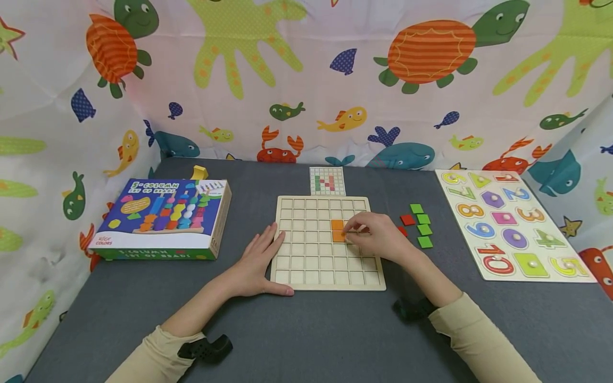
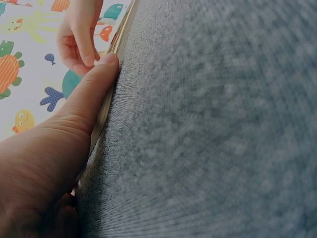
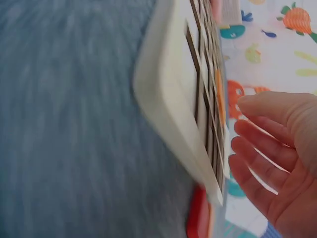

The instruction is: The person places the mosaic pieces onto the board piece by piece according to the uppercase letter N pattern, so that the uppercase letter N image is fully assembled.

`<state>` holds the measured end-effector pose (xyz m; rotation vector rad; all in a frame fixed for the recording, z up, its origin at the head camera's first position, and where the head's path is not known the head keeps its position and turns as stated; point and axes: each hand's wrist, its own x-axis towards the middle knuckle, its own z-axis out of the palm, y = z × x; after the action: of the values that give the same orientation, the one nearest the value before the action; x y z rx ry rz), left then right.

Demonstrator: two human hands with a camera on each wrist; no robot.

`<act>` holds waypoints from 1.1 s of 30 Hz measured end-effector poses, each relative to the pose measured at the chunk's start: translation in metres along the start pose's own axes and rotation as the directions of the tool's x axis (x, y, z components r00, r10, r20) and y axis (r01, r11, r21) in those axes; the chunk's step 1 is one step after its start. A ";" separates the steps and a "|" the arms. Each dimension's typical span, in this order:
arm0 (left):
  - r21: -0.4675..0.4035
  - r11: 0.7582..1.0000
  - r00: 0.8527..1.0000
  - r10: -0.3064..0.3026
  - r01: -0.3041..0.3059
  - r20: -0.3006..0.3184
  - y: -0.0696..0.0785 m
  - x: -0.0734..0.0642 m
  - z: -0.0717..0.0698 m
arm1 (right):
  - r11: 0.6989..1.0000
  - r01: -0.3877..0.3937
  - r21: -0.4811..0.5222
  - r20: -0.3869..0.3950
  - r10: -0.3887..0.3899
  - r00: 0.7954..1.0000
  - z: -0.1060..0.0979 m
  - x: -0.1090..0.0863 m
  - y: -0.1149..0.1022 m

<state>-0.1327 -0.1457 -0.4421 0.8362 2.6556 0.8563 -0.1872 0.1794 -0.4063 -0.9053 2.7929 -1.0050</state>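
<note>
A wooden grid board [image 1: 306, 277] lies on the table with two orange square tiles [image 1: 337, 225] placed one below the other, right of its middle. My left hand [image 1: 254, 260] rests along the board's left edge, fingers spread and thumb near the front edge. In the left wrist view, the thumb [image 2: 81, 106] lies straight beside the board's edge. Over the board, my right hand [image 1: 375, 234] has its fingertips beside the lower orange tile. The right wrist view shows its fingers [image 3: 262, 144] loosely bent, with no tile visible between them.
Behind the board lies a small pattern card [image 1: 328, 182]. Several green tiles [image 1: 424, 230] and red tiles [image 1: 407, 219] lie right of it. A bead-set box [image 1: 163, 218] stands left, with a yellow piece [image 1: 199, 172] behind it. A number puzzle board [image 1: 517, 229] lies far right.
</note>
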 end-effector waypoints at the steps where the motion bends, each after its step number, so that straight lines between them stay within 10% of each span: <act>1: 0.002 1.000 1.000 0.000 0.000 0.000 0.000 0.000 0.000 | 1.000 -0.012 -0.007 -0.008 0.012 1.000 -0.003 -0.003 0.002; 15: 0.004 1.000 1.000 -0.006 0.006 -0.002 0.003 -0.001 -0.001 | 0.983 -0.113 -0.146 -0.037 0.109 0.993 -0.036 -0.041 0.034; 33: 0.006 1.000 1.000 -0.004 0.004 0.000 0.002 -0.001 -0.001 | 0.977 -0.107 -0.182 -0.061 0.098 0.993 -0.036 -0.044 0.043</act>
<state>-0.1311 -0.1453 -0.4400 0.8314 2.6601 0.8474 -0.1809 0.2498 -0.4099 -0.7514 2.9810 -0.7754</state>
